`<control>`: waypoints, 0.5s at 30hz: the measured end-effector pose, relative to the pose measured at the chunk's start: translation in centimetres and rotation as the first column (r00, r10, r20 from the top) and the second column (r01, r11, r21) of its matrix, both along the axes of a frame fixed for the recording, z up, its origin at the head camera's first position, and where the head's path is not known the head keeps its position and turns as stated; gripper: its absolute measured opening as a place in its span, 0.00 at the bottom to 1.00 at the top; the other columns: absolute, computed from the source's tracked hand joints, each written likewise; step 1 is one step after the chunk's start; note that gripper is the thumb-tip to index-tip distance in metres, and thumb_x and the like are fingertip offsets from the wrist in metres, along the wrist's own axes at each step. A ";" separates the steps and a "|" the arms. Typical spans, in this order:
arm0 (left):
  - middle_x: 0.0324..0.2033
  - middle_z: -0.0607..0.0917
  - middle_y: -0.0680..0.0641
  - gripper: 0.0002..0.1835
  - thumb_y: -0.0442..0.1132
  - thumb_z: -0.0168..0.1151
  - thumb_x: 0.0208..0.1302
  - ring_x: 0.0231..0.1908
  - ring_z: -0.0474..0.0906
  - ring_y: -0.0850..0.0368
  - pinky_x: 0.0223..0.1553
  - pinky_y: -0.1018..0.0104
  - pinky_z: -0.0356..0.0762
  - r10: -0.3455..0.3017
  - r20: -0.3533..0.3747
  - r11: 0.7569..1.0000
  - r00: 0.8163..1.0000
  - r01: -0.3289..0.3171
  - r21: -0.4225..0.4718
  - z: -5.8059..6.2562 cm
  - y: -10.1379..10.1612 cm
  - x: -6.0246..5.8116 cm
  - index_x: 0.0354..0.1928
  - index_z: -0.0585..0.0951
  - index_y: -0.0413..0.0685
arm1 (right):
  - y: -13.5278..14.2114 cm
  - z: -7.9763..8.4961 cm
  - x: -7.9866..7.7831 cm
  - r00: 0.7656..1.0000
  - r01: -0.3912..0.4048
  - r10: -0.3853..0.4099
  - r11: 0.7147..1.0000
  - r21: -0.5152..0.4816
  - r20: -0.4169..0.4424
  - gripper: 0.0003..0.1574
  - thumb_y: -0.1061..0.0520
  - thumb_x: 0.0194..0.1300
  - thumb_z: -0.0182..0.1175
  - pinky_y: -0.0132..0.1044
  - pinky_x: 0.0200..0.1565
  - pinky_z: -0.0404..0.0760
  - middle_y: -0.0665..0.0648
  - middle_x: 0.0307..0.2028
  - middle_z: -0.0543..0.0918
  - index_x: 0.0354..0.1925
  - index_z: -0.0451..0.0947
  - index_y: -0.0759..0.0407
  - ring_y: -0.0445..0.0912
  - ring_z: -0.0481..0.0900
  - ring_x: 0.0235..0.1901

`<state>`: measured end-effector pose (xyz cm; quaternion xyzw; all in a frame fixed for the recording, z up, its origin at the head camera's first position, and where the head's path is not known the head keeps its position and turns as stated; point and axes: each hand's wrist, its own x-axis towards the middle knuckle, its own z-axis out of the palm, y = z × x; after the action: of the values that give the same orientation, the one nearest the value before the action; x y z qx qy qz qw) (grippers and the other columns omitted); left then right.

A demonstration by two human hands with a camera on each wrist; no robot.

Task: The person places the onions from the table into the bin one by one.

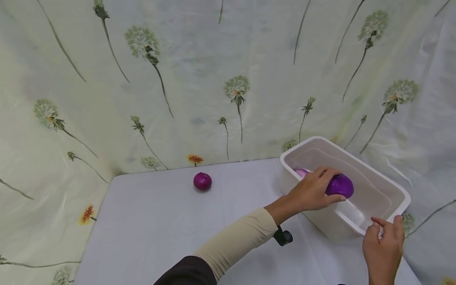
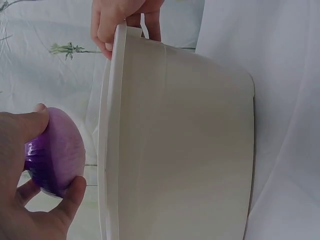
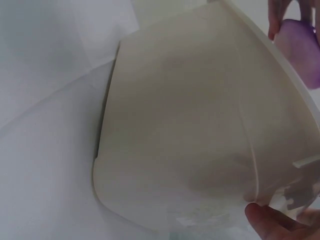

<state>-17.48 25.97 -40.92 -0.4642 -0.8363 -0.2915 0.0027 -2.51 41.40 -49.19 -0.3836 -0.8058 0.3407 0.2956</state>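
Your left hand (image 1: 315, 193) grips the purple piece (image 1: 342, 187), thumb on one side and fingers on the other, above the bin (image 1: 325, 225); the left wrist view places the piece just clear of the rim, with its glossy purple side and paler lilac side both visible. Your right hand (image 1: 384, 244) pinches the bin's rim at the near right corner, thumb against the outer wall. A lilac piece (image 1: 301, 172), partly hidden by your left hand, lies inside, toward the bin's left end. The bin stands upright on the right part of the white-covered bench (image 1: 153, 221). A magenta ball (image 1: 202, 181) rests well apart, near the bench's back edge, before a flowered sheet (image 1: 192, 79).
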 end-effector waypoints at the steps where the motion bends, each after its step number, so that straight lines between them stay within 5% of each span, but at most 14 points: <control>1: 0.65 0.72 0.57 0.36 0.59 0.66 0.63 0.58 0.72 0.69 0.55 0.82 0.71 0.000 -0.003 1.000 1.000 0.000 0.003 0.0 0.0 0.0 0.70 0.66 0.60 | 0.0 0.0 0.0 1.000 -0.002 0.002 1.000 0.001 -0.002 0.29 0.53 0.73 0.40 0.57 0.77 0.44 0.58 0.80 0.46 0.59 0.72 0.71 0.56 0.42 0.79; 6: 0.73 0.63 0.57 0.40 0.61 0.63 0.65 0.67 0.67 0.66 0.61 0.77 0.70 -0.018 0.032 0.999 0.999 0.019 -0.041 -0.2 0.2 0.1 0.75 0.60 0.64 | -0.1 0.0 0.1 0.999 -0.011 0.011 1.000 0.019 -0.031 0.28 0.53 0.73 0.41 0.56 0.77 0.45 0.58 0.80 0.48 0.58 0.74 0.71 0.56 0.44 0.79; 11: 0.80 0.45 0.58 0.48 0.66 0.61 0.63 0.77 0.49 0.62 0.69 0.66 0.66 -0.041 0.119 0.985 0.992 0.060 -0.160 -0.9 -0.3 0.2 0.79 0.45 0.75 | -0.2 0.0 0.1 1.000 0.006 -0.006 1.000 0.022 -0.006 0.29 0.52 0.74 0.40 0.56 0.77 0.44 0.58 0.80 0.47 0.59 0.73 0.70 0.56 0.44 0.79; 15: 0.80 0.46 0.57 0.48 0.69 0.57 0.64 0.79 0.43 0.60 0.73 0.63 0.59 -0.040 0.080 0.979 0.996 0.055 -0.198 -1.7 -1.2 -0.1 0.79 0.44 0.76 | -0.3 0.0 -0.1 1.000 0.018 -0.018 1.000 0.015 0.014 0.29 0.52 0.74 0.39 0.56 0.77 0.44 0.57 0.80 0.45 0.60 0.72 0.70 0.56 0.43 0.80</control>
<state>-17.61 24.76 -42.63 -0.4708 -0.8495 -0.2233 -0.0824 -2.59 41.11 -49.21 -0.3909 -0.8071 0.3291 0.2958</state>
